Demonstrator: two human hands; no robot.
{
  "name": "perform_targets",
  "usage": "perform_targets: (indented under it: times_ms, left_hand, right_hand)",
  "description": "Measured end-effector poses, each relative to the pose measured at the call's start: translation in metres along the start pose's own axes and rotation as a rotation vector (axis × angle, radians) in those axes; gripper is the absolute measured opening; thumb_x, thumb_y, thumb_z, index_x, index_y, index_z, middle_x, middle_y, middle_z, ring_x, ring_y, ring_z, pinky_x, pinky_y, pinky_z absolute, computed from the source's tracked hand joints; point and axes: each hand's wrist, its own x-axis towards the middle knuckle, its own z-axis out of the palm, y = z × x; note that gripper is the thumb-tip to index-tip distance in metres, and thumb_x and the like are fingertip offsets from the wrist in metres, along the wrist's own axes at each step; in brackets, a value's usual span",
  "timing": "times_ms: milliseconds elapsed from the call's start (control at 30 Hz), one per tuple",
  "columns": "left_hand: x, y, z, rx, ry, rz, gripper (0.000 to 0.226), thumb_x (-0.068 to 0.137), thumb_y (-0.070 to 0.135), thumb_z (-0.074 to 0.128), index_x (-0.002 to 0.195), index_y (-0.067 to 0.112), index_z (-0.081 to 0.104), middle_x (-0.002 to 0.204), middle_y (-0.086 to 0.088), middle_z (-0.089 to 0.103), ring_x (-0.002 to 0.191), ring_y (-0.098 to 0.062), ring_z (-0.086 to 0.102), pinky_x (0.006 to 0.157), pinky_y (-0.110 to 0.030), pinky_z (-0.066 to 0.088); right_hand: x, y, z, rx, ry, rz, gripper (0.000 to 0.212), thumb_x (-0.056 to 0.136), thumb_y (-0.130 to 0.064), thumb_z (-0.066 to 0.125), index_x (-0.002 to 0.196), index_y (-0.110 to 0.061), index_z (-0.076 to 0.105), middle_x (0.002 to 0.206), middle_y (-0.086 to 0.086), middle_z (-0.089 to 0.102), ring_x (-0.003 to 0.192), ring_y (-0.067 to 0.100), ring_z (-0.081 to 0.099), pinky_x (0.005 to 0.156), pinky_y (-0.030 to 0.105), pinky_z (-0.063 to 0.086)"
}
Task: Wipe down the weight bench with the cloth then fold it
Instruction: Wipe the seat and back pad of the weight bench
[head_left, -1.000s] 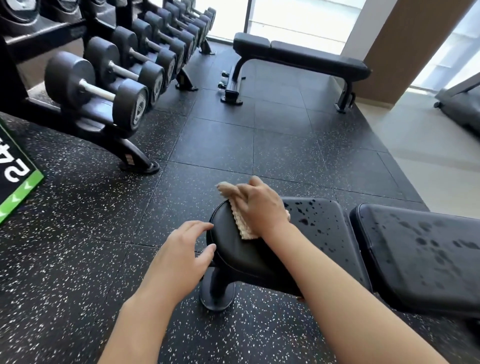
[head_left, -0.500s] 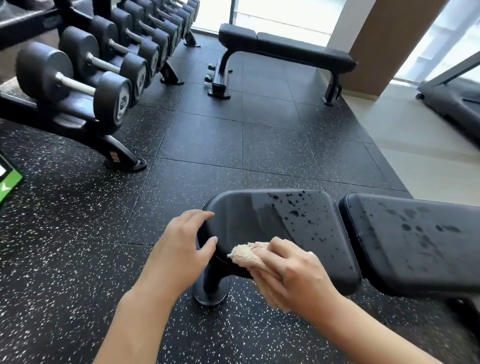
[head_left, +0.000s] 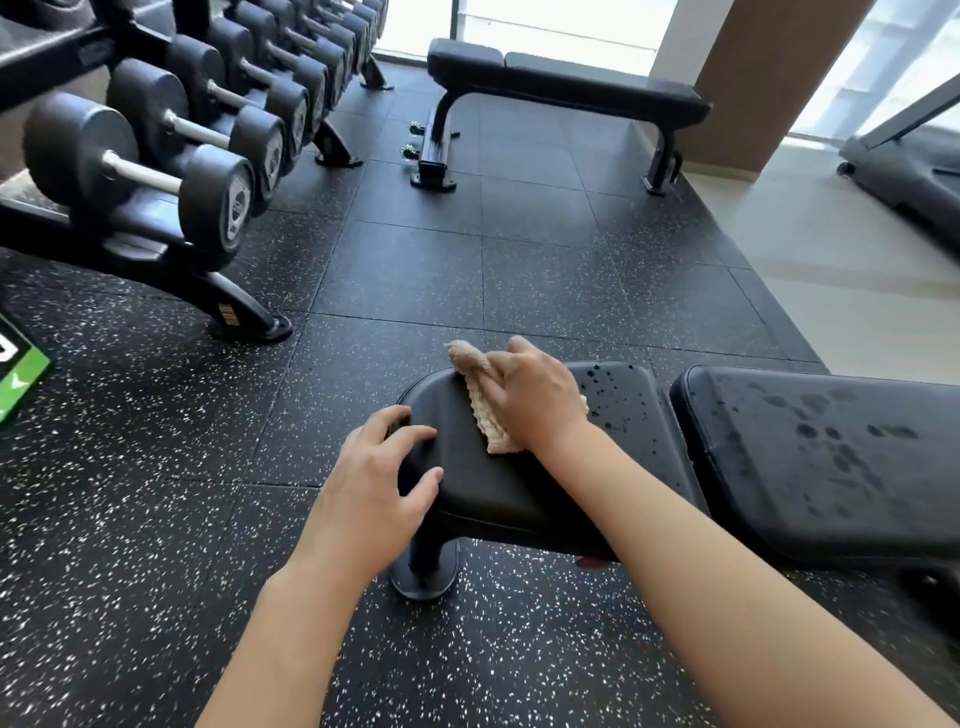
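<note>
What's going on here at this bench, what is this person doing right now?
A person is wiping a black weight bench in a gym. Their right hand presses a beige cloth on the far side of the seat pad, while the left hand rests on the pad's near end. Droplets show on the seat's right part and on the back pad, so wiping isn't finished. The cloth is not yet folded.
</note>
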Motion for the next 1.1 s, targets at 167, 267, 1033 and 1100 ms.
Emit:
perform_targets:
  times_ms: [167, 267, 1033, 1100]
  left_hand:
    - [0.002, 0.005, 0.000, -0.003, 0.000, 0.041, 0.040, 0.089, 0.029, 0.077, 0.128, 0.028, 0.069, 0.146, 0.012, 0.050, 0.135, -0.015, 0.042, 0.115, -0.037, 0.039]
    - [0.003, 0.007, 0.003, -0.005, 0.001, 0.082, 0.037, 0.086, 0.029, 0.080, 0.121, 0.033, 0.071, 0.142, 0.013, 0.055, 0.136, -0.015, 0.044, 0.114, -0.045, 0.041]
    - [0.007, 0.016, 0.028, 0.044, 0.011, 0.148, 0.031, 0.084, 0.054, 0.058, 0.108, 0.043, 0.075, 0.136, 0.016, 0.063, 0.140, -0.020, 0.045, 0.111, -0.063, 0.039]
    - [0.007, 0.015, 0.030, 0.030, 0.024, 0.147, 0.034, 0.084, 0.057, 0.054, 0.108, 0.044, 0.075, 0.136, 0.016, 0.063, 0.139, -0.019, 0.045, 0.111, -0.063, 0.039]
  right_hand:
    - [-0.094, -0.016, -0.025, 0.006, -0.005, -0.056, 0.030, 0.097, -0.054, 0.046, 0.126, -0.052, 0.048, 0.083, -0.007, 0.045, 0.074, 0.018, 0.061, 0.061, 0.039, 0.056]
    - [-0.143, -0.015, -0.036, -0.119, -0.078, -0.016, 0.033, 0.097, -0.058, 0.042, 0.118, -0.042, 0.063, 0.083, -0.009, 0.041, 0.068, 0.006, 0.054, 0.054, 0.031, 0.054]
    - [-0.144, 0.014, -0.042, 0.024, -0.063, 0.053, 0.037, 0.094, -0.051, 0.040, 0.112, -0.035, 0.068, 0.086, -0.010, 0.041, 0.069, 0.011, 0.053, 0.065, 0.034, 0.054]
    - [-0.140, 0.018, -0.043, 0.019, -0.048, 0.036, 0.034, 0.096, -0.052, 0.042, 0.112, -0.037, 0.069, 0.085, -0.011, 0.040, 0.067, 0.008, 0.052, 0.064, 0.030, 0.053]
